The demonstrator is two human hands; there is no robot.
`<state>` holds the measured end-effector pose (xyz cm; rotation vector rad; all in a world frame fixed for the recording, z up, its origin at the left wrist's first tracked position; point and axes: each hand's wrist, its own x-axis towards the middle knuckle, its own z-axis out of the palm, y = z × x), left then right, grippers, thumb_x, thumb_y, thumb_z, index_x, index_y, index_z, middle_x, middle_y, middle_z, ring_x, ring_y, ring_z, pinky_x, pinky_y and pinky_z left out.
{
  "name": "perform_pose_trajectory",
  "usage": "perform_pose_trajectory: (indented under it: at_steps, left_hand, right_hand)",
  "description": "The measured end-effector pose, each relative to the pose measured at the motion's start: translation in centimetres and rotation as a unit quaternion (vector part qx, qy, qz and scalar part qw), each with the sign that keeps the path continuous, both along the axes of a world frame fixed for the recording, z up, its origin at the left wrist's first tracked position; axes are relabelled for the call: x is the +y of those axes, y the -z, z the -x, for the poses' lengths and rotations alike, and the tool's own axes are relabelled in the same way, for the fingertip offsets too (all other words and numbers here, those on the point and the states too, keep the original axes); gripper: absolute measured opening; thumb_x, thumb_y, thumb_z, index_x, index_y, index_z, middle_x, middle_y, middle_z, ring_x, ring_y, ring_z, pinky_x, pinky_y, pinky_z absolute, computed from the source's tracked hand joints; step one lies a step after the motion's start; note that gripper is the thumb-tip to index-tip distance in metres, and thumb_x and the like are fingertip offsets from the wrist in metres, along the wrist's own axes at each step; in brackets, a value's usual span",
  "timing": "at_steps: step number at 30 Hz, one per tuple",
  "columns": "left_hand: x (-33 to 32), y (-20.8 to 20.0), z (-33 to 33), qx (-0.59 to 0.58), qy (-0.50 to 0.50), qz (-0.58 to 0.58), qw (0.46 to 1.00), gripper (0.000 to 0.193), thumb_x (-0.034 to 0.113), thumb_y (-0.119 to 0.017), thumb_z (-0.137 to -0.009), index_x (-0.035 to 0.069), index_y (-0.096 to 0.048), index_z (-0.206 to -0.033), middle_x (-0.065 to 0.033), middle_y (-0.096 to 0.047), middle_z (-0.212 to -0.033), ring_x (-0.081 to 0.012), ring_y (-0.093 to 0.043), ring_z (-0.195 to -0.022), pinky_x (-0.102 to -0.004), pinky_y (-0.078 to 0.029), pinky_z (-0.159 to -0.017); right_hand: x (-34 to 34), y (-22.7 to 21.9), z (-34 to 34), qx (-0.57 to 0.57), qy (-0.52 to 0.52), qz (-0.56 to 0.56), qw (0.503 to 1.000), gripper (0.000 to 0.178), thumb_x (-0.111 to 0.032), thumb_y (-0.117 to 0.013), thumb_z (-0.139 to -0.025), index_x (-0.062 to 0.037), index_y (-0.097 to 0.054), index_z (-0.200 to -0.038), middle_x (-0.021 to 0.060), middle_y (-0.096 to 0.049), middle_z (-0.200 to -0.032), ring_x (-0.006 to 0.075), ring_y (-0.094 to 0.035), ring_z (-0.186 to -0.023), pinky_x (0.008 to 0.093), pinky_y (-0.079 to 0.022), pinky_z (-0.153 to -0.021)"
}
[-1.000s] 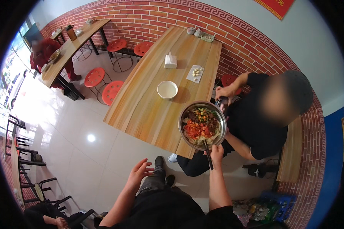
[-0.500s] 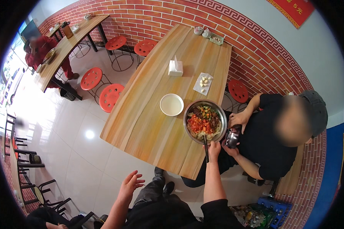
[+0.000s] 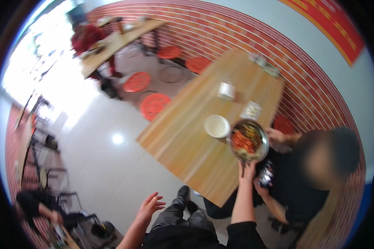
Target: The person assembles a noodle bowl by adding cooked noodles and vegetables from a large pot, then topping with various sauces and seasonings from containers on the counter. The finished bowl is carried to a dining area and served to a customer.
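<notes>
My right hand (image 3: 247, 169) grips the near rim of a round metal bowl (image 3: 249, 140) full of red and green food. The bowl sits at the right edge of a long wooden table (image 3: 195, 137), next to an empty white bowl (image 3: 217, 125). A seated person in black (image 3: 307, 182) touches the bowl's far side with one hand and holds a phone (image 3: 265, 178) in the other. My left hand (image 3: 148, 206) hangs free over the floor with fingers spread, holding nothing.
A tissue box (image 3: 226, 90), a small white dish (image 3: 252, 110) and condiment jars (image 3: 262, 63) stand on the table. Red stools (image 3: 153, 104) line its left side. A second table (image 3: 116, 41) with a person in red is at the back left. Black chairs (image 3: 50, 166) stand at the left.
The view has swung and tilted. The metal bowl has moved along the table toward the seated person, whose hand now reaches its far rim. My left hand has dropped lower.
</notes>
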<state>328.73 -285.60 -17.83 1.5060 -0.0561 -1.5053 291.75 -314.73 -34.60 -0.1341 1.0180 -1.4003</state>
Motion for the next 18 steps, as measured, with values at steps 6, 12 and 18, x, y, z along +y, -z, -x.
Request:
perform_pose_trajectory:
  at_steps: [6,12,18]
  left_hand:
    - [7.9,-2.8,2.5,-0.019,-0.072,0.023,0.997,0.051,0.026,-0.044,-0.098,-0.002,-0.030,-0.138,-0.0178,-0.049,-0.125,-0.0266,-0.057,-0.104,-0.0363,-0.049,-0.085]
    - [17.9,-4.1,4.9,-0.055,-0.185,0.049,0.980,0.030,0.020,-0.055,-0.093,-0.002,-0.051,-0.113,-0.0134,-0.060,-0.105,-0.0192,-0.062,-0.086,-0.0303,-0.051,-0.073]
    - [28.3,-6.7,5.6,-0.118,-0.301,0.025,0.946,0.019,0.020,-0.062,-0.089,0.001,-0.060,-0.088,-0.0058,-0.065,-0.074,-0.0091,-0.057,-0.059,-0.0230,-0.048,-0.055]
  right_hand:
    - [2.1,-1.3,1.4,-0.091,-0.020,0.011,0.996,0.064,-0.058,-0.042,-0.090,-0.0151,-0.037,-0.137,0.0046,-0.031,-0.145,0.0273,-0.032,-0.130,0.0410,-0.032,-0.106]
    - [11.5,-1.2,-2.9,-0.034,-0.077,-0.100,0.991,0.048,-0.048,-0.056,-0.087,-0.0099,-0.049,-0.115,0.0086,-0.061,-0.101,0.0201,-0.060,-0.090,0.0322,-0.052,-0.078]
    - [29.3,-5.1,-17.9,0.158,-0.595,-0.020,0.787,0.007,-0.010,-0.059,-0.088,-0.0031,-0.060,-0.089,0.0070,-0.063,-0.074,0.0155,-0.060,-0.064,0.0269,-0.049,-0.059]
